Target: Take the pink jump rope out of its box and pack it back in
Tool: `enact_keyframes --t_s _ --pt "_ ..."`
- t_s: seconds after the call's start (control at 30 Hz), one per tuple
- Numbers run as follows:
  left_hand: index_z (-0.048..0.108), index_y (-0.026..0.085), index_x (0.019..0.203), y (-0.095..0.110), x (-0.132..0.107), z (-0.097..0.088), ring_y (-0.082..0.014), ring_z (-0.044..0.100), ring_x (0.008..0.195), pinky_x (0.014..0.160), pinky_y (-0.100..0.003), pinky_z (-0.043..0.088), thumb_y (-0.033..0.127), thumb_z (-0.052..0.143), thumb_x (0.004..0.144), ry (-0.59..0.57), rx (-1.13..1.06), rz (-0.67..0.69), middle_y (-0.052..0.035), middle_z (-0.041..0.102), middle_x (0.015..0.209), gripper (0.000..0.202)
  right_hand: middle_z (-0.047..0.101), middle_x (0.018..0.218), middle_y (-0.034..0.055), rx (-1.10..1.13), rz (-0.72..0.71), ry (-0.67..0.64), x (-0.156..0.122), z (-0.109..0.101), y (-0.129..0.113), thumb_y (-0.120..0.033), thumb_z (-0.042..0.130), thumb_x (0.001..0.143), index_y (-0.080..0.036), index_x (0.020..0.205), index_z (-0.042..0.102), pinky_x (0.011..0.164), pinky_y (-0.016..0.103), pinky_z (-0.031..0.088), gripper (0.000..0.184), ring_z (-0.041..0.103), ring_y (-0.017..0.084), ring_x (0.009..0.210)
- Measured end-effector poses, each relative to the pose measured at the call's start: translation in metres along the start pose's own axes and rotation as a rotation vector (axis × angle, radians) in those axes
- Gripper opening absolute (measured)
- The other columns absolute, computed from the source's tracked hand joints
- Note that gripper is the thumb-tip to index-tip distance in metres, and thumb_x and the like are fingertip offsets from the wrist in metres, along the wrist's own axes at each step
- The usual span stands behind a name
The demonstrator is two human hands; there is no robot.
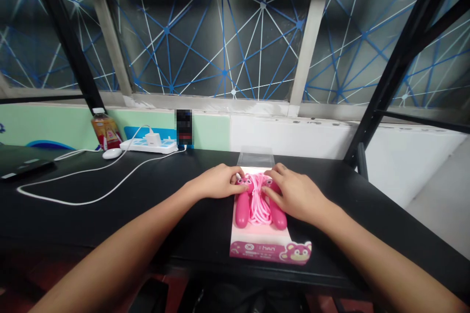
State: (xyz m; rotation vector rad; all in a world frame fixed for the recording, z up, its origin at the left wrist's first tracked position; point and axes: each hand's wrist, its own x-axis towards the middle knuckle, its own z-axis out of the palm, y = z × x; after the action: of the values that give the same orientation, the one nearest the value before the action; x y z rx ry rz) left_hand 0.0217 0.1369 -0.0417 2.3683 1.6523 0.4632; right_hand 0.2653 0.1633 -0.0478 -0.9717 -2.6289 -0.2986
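Observation:
A pink skipping rope (258,205) with two pink handles and coiled cord lies on a pink backing card (270,248) with a bear picture, on the black table (110,215). A clear plastic flap (256,158) sticks out past the card's far end. My left hand (216,182) rests at the card's far left corner, fingers curled onto the top of the left handle. My right hand (295,195) lies over the right handle, fingers bent and pressing on its top end. Whether either hand really grips is unclear.
At the back left stand a drink bottle (105,129), a white mouse (112,153) and a white power strip (149,145) with a charger; its white cable (91,199) loops over the table. A dark flat device (24,166) lies far left. A black frame post (400,58) rises on the right.

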Motion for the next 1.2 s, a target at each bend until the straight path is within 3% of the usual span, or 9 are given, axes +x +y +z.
enact_keyframes --t_s 0.2,0.4,0.53,0.63,0.73,0.83,0.97,1.07,1.2 --pt "0.065 0.024 0.105 -0.005 -0.005 0.002 -0.0184 0.063 0.070 0.058 -0.026 0.037 0.055 0.059 0.084 0.052 0.098 0.004 -0.0012 0.071 0.080 0.039 0.064 0.112 0.0092 0.078 -0.447 -0.107 -0.008 -0.005 -0.030 -0.054 0.045 0.094 -0.031 0.133 0.053 0.060 0.030 0.043 0.046 0.064 0.024 0.085" --pt "0.063 0.023 0.108 -0.010 -0.001 0.013 -0.0195 0.063 0.083 0.071 -0.030 0.046 0.051 0.049 0.092 0.219 0.138 0.070 -0.0030 0.067 0.093 0.035 0.062 0.117 0.0100 0.065 -0.468 -0.135 -0.008 0.000 -0.027 -0.037 0.045 0.096 -0.033 0.137 0.050 0.058 0.027 0.040 0.042 0.063 0.021 0.084" --pt "0.059 0.022 0.120 -0.014 0.004 0.018 -0.0223 0.059 0.107 0.091 -0.035 0.048 0.035 0.045 0.093 0.348 0.186 0.050 -0.0084 0.057 0.121 0.032 0.061 0.119 0.0091 0.073 -0.463 -0.130 -0.007 -0.002 -0.017 -0.036 0.044 0.097 -0.034 0.137 0.051 0.059 0.027 0.040 0.040 0.062 0.020 0.085" --pt "0.051 0.022 0.133 -0.019 0.010 0.020 -0.0258 0.044 0.131 0.109 -0.039 0.038 0.026 0.043 0.092 0.327 0.177 0.044 -0.0111 0.040 0.145 0.042 0.061 0.119 0.0085 0.081 -0.471 -0.127 -0.008 -0.004 -0.009 -0.036 0.043 0.097 -0.034 0.136 0.052 0.058 0.027 0.040 0.039 0.062 0.020 0.085" --pt "0.049 0.023 0.135 -0.024 0.014 0.020 -0.0266 0.037 0.138 0.113 -0.042 0.032 0.026 0.044 0.092 0.251 0.141 0.040 -0.0105 0.032 0.152 0.044 0.062 0.116 0.0074 0.086 -0.487 -0.117 -0.009 -0.007 -0.004 -0.036 0.043 0.097 -0.034 0.135 0.053 0.057 0.028 0.039 0.039 0.061 0.018 0.077" --pt "0.057 0.022 0.118 -0.026 0.016 0.018 -0.0263 0.041 0.135 0.111 -0.041 0.034 0.026 0.049 0.089 0.254 0.097 0.042 -0.0094 0.034 0.151 0.031 0.062 0.114 0.0064 0.115 -0.520 -0.113 -0.012 -0.010 -0.005 -0.037 0.046 0.096 -0.034 0.132 0.055 0.057 0.028 0.038 0.038 0.060 0.017 0.075" --pt "0.057 0.020 0.097 -0.030 0.017 0.015 -0.0239 0.056 0.116 0.097 -0.037 0.044 0.019 0.050 0.083 0.236 0.037 0.099 -0.0087 0.059 0.124 0.016 0.061 0.118 0.0038 0.145 -0.534 -0.136 -0.014 -0.008 -0.007 -0.039 0.046 0.096 -0.037 0.131 0.055 0.058 0.027 0.040 0.036 0.061 0.016 0.078" --pt "0.058 0.020 0.097 -0.033 0.016 0.015 -0.0214 0.062 0.101 0.086 -0.033 0.047 0.014 0.049 0.080 0.193 -0.017 0.092 -0.0052 0.066 0.105 0.020 0.060 0.121 0.0054 0.097 -0.491 -0.139 -0.009 0.003 -0.006 -0.038 0.042 0.099 -0.037 0.133 0.054 0.061 0.027 0.043 0.036 0.062 0.019 0.092" --pt "0.059 0.021 0.102 -0.029 0.012 0.017 -0.0186 0.062 0.096 0.079 -0.028 0.048 0.013 0.047 0.081 0.168 -0.075 0.126 -0.0039 0.065 0.106 0.025 0.059 0.124 0.0098 0.004 -0.372 -0.114 0.002 0.022 -0.003 -0.037 0.042 0.099 -0.036 0.135 0.052 0.061 0.027 0.047 0.037 0.061 0.024 0.102"
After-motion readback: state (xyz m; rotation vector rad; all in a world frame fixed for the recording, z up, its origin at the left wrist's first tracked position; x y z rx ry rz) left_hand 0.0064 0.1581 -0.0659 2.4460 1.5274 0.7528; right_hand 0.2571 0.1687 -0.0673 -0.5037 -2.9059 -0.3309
